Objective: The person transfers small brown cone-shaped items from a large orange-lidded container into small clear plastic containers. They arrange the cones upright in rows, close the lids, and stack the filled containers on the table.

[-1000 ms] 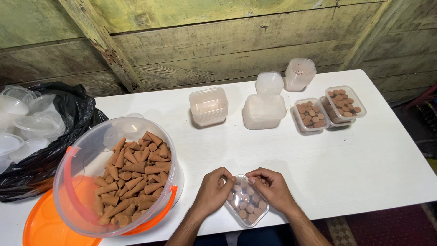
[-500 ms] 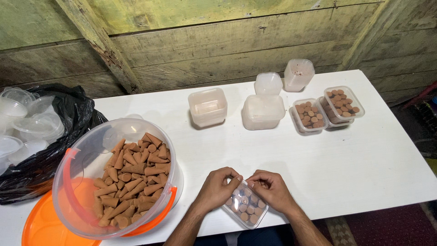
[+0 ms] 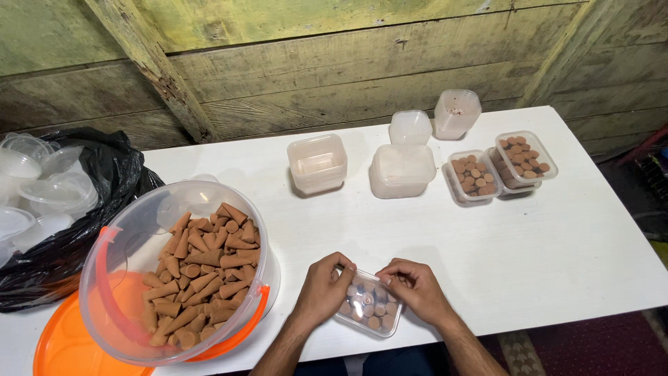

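The left hand (image 3: pixel 323 287) and right hand (image 3: pixel 416 289) cover the near corners of a small clear box (image 3: pixel 367 306), so its closure cannot be judged. Fingertips of both hands are hidden against the lid. Both forearms run off the bottom edge. The orange lid (image 3: pixel 59 345) under the large clear bucket (image 3: pixel 177 271) is cut by the bottom edge. The black bag (image 3: pixel 83 223) and its clear containers (image 3: pixel 42 188) are cut by the left edge. The bench (image 3: pixel 557 257) runs out of view at the bottom left corner. The contents of the upturned cup (image 3: pixel 456 113) at the back are too small to identify.
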